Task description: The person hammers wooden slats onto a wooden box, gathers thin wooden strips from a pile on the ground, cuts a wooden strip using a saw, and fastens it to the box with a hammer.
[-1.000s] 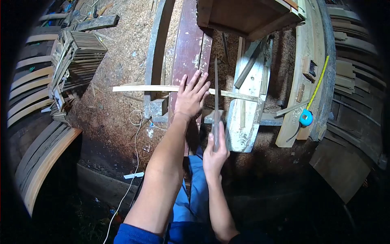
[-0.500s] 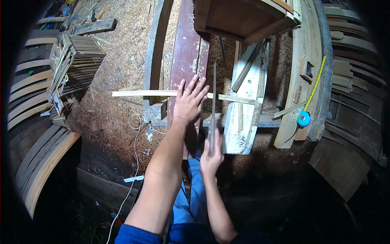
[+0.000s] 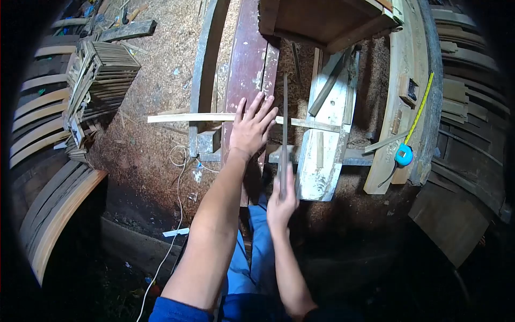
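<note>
My left hand (image 3: 250, 131) lies flat with its fingers spread, pressing a thin wooden strip (image 3: 185, 117) against a worn dark-red board (image 3: 248, 64). The strip runs crosswise, well past the hand on both sides. My right hand (image 3: 281, 212) is closed around the handle of a handsaw (image 3: 285, 121). Seen nearly edge-on, the saw's narrow blade points away from me and crosses the strip just right of my left fingers. How deep its teeth sit in the wood cannot be made out. Farther right, the strip passes over a pale, paint-worn board (image 3: 320, 161).
A teal tape measure (image 3: 403, 154), its yellow blade drawn out, rests on planks at the right. A wooden box-like piece (image 3: 327, 24) stands at the top. Bundled slats (image 3: 112, 70) lie left on the sawdust. A white cord (image 3: 179, 214) runs down the left side.
My right hand and the saw have shifted slightly right and a little toward me. The left hand stays on the strip; the whole view has moved slightly.
</note>
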`<state>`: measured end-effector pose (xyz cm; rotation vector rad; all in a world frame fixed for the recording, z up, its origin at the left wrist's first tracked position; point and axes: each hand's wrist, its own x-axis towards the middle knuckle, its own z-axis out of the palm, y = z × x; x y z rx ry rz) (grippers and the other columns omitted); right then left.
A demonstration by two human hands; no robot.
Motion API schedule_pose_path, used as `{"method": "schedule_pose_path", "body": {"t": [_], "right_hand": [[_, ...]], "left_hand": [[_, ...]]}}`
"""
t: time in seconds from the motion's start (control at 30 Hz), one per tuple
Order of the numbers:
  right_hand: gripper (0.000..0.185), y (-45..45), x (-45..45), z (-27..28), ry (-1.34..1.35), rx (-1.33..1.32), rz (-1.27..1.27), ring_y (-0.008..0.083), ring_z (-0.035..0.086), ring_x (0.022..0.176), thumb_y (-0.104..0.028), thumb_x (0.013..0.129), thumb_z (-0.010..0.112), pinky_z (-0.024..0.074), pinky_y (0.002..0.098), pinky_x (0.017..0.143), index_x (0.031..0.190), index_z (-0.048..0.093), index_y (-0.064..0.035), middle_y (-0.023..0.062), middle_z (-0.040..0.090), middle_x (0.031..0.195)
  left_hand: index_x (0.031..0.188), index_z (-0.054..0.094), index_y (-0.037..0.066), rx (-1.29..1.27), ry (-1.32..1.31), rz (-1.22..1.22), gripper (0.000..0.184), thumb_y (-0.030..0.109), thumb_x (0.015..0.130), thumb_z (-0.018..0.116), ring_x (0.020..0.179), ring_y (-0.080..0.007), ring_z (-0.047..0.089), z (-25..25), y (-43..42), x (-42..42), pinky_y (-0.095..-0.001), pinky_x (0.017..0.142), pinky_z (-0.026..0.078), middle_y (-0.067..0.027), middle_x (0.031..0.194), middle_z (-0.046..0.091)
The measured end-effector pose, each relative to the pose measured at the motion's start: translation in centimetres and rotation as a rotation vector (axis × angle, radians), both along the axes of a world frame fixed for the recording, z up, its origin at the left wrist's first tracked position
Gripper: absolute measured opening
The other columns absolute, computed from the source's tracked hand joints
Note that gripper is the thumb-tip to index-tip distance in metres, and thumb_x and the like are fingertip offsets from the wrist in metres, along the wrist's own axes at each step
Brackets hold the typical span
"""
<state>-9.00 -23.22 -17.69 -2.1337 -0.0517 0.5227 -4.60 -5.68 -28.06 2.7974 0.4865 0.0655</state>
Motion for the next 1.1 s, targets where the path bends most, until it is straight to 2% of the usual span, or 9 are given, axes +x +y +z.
{"method": "schedule_pose_path", "body": {"t": [0.07,0.17,0.4,0.5,0.6,0.73,0.87,0.93,1.1], "right_hand": [[0.047,3.3,4.1,0.2,0.128,0.02,-0.02,0.0349,0.063,0.126,-0.008,0.103,0.06,0.0483,0.0413,0.104,0.149,0.052,-0.0038,0.0256,0.059,0.144],[0.047,-0.6,-0.7,-1.1,-0.152,0.005,0.038,0.0362,0.063,0.127,-0.004,0.101,0.061,0.0507,0.0421,0.102,0.147,0.053,-0.0008,0.025,0.062,0.14],[0.047,3.4,3.9,-0.9,0.114,0.117,-0.06,0.0312,0.063,0.123,-0.01,0.105,0.058,0.0476,0.0399,0.105,0.15,0.05,0.0004,0.0258,0.06,0.142],[0.047,-1.8,-1.7,-1.6,-0.114,-0.005,0.043,0.0337,0.061,0.131,-0.003,0.102,0.059,0.0482,0.0411,0.106,0.149,0.051,0.001,0.028,0.06,0.141],[0.048,-4.3,-4.8,-1.0,0.042,0.035,-0.053,0.0343,0.06,0.131,-0.003,0.102,0.06,0.0476,0.0422,0.107,0.149,0.051,-0.0001,0.0266,0.06,0.143],[0.048,2.8,2.6,-2.0,0.069,0.082,-0.061,0.0344,0.061,0.129,-0.007,0.103,0.06,0.0463,0.0397,0.107,0.15,0.051,-0.0018,0.0233,0.057,0.147],[0.05,-4.4,-5.9,-2.5,-0.067,0.155,-0.033,0.0297,0.06,0.133,-0.001,0.101,0.06,0.0495,0.0378,0.104,0.15,0.05,0.0005,0.0246,0.06,0.144],[0.049,-3.3,-4.5,-1.7,0.085,0.057,-0.073,0.0302,0.06,0.133,0.0,0.101,0.059,0.0486,0.0376,0.105,0.149,0.051,-0.0005,0.0267,0.059,0.143],[0.05,0.5,-0.5,-2.4,-0.068,0.015,-0.015,0.0325,0.063,0.128,0.001,0.1,0.06,0.0513,0.04,0.102,0.149,0.052,-0.002,0.0254,0.061,0.141]], "left_hand": [[0.143,0.059,0.025,-0.002,-0.015,-0.001,0.041,0.037,0.106,0.049,0.155,-0.0185,0.029,-0.1,0.0,-0.2,-0.0504,0.128,0.013,0.0055,0.163,0.042],[0.143,0.06,0.025,0.024,0.015,-0.005,0.041,0.037,0.105,0.05,0.155,-0.0184,0.028,-0.1,0.2,0.2,-0.0509,0.128,0.012,0.0055,0.163,0.041],[0.141,0.061,0.026,0.02,0.006,-0.014,0.039,0.037,0.105,0.05,0.155,-0.0185,0.028,-0.2,0.0,-0.2,-0.0512,0.128,0.012,0.0054,0.164,0.04],[0.141,0.061,0.025,0.006,0.013,-0.012,0.039,0.037,0.105,0.05,0.156,-0.0194,0.027,-0.2,0.3,0.2,-0.0513,0.128,0.011,0.0046,0.164,0.04],[0.141,0.061,0.024,0.027,0.027,-0.018,0.04,0.037,0.104,0.05,0.156,-0.0193,0.027,0.1,0.3,0.2,-0.0515,0.128,0.011,0.0045,0.164,0.04],[0.141,0.061,0.023,0.016,0.021,-0.025,0.04,0.037,0.104,0.05,0.156,-0.0196,0.026,0.1,-0.1,-0.4,-0.0515,0.128,0.012,0.0044,0.164,0.04],[0.141,0.061,0.023,-0.029,0.029,-0.012,0.04,0.035,0.105,0.05,0.156,-0.0196,0.027,0.4,0.4,0.3,-0.0512,0.128,0.012,0.004,0.164,0.041],[0.14,0.061,0.023,0.01,-0.002,-0.013,0.039,0.036,0.105,0.051,0.156,-0.0194,0.027,0.1,0.3,0.2,-0.0515,0.128,0.012,0.0033,0.164,0.041],[0.139,0.062,0.022,-0.02,-0.006,-0.013,0.038,0.035,0.105,0.051,0.156,-0.02,0.027,0.2,0.4,0.2,-0.0509,0.128,0.013,0.0024,0.164,0.041]]}}
